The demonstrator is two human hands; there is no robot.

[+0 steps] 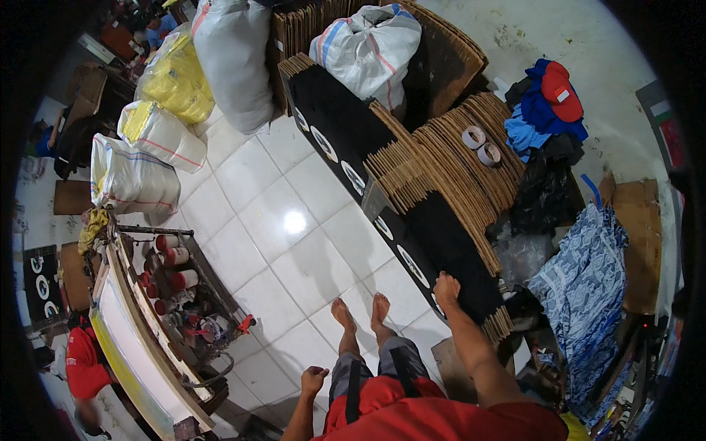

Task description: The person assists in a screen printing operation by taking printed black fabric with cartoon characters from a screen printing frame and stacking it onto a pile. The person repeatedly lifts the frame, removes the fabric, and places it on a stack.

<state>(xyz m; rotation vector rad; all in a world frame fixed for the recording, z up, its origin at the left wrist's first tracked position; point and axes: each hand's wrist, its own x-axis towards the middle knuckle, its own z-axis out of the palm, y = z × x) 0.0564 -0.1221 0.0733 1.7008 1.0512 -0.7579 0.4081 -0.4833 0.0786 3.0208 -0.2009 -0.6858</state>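
Observation:
My right hand (446, 288) rests on the near end of a long stack of flattened black cardboard boxes (441, 242) standing on edge, fingers laid over the top edges. My left hand (313, 380) hangs by my thigh, curled into a loose fist with nothing in it. I stand barefoot on the white tiled floor (287, 220), my feet (360, 312) just left of the stack. Brown corrugated sheets (456, 169) fan out behind the black ones.
Two tape rolls (481, 145) lie on the brown cardboard. Stuffed white and yellow sacks (235, 59) line the far side. A workbench with red spools (173, 272) stands at left, a person in red (84, 364) beside it. Clothes (548, 103) and a patterned cloth (588, 287) hang at right.

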